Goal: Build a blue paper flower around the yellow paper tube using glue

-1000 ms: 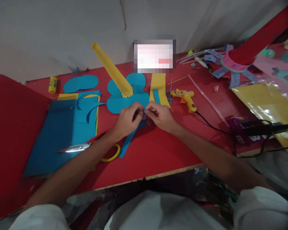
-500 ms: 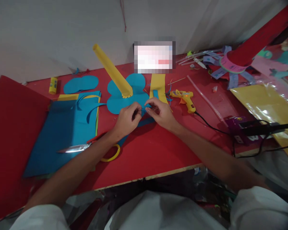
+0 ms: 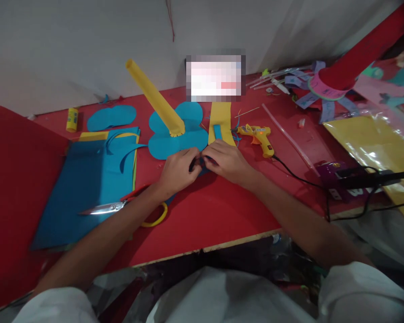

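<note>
My left hand (image 3: pixel 182 169) and my right hand (image 3: pixel 227 159) meet fingertip to fingertip over the red table, both pinched closed on a small piece of blue paper (image 3: pixel 204 169) that the fingers mostly hide. Just beyond them lies a blue paper flower shape (image 3: pixel 161 146) with rounded lobes. A rolled yellow paper tube (image 3: pixel 155 96) stands tilted on it, its base cut into small tabs. Behind my right hand is a yellow paper strip (image 3: pixel 221 117) bearing a small blue rectangle. Scissors (image 3: pixel 109 207) with red and yellow handles lie partly under my left forearm.
To the right sits a yellow glue gun (image 3: pixel 261 137) with a black cord. Blue sheets (image 3: pixel 77 179) and a glue stick (image 3: pixel 72 120) are at left, near another blue cutout (image 3: pixel 111 116). A blurred screen (image 3: pixel 215 78) leans on the wall. Yellow wrapped sheets (image 3: pixel 373 152) lie far right.
My hands have drawn closer, fingertips now touching, and the right fingers have curled further down. Less of the blue piece shows between them. The view has shifted slightly.
</note>
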`<state>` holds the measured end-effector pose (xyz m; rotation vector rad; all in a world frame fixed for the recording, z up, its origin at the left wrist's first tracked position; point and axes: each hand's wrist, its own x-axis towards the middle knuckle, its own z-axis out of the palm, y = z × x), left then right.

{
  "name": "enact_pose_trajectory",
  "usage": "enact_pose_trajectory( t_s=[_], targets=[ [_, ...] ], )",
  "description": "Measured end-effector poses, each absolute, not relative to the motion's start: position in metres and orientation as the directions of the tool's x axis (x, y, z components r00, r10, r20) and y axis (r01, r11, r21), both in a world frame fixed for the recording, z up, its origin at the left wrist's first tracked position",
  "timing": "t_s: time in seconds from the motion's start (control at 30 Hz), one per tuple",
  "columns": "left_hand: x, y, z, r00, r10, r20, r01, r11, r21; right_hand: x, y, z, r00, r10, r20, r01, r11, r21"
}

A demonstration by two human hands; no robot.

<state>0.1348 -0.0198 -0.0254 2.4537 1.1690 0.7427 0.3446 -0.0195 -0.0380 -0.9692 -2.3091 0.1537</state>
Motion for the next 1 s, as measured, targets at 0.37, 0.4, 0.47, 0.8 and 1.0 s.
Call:
enact_pose_trajectory(
  t_s=[0.37,0.4,0.47,0.8,1.0],
  targets=[
    [0.136,-0.018,-0.026,0.504,0.798,0.33,0.592,-0.598,0.54,0.356,-0.008,-0.04,-0.485,0.701,0.523,0.658,0.686,-0.309],
    [0.136,-0.018,-0.026,0.494,0.804,0.331,0.594,-0.59,0.546,0.357,-0.008,-0.039,-0.464,0.713,0.525,0.664,0.673,-0.326],
    [0.136,-0.018,-0.025,0.472,0.815,0.337,0.591,-0.576,0.565,0.358,-0.008,-0.037,-0.399,0.748,0.531,0.669,0.633,-0.39],
    [0.133,-0.012,-0.028,0.442,0.811,0.383,0.445,-0.57,0.691,0.341,-0.015,-0.037,-0.243,0.915,0.323,0.334,0.392,-0.857],
    [0.133,-0.014,-0.028,0.424,0.816,0.392,0.491,-0.571,0.658,0.341,-0.013,-0.036,-0.204,0.938,0.281,0.309,0.334,-0.891]
  ],
)
